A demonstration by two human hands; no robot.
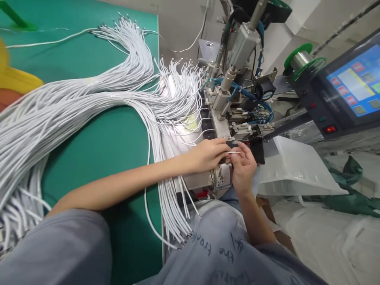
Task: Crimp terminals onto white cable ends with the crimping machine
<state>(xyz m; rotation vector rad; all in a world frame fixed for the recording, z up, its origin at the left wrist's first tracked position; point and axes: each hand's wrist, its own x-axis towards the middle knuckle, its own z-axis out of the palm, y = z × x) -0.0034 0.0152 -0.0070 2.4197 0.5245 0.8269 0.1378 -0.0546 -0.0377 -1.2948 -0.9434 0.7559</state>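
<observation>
My left hand point(208, 153) and my right hand point(243, 166) meet in front of a small machine point(234, 99). Both pinch the end of a thin white cable point(234, 152) held level between their fingertips, close to a dark block at the machine's base. The left fingers are curled on the cable from the left. My right thumb and forefinger close on its tip from the right. A big bundle of white cables point(89, 103) fans across the green mat point(97, 150) to the left, its ends lying beside the machine.
A touch screen panel point(356, 83) with a red switch stands at the right. A green wire spool point(299, 59) sits behind it. A clear plastic bag point(293, 166) hangs below the machine, with green cloth point(347, 190) to its right. Yellow plastic point(18, 79) lies far left.
</observation>
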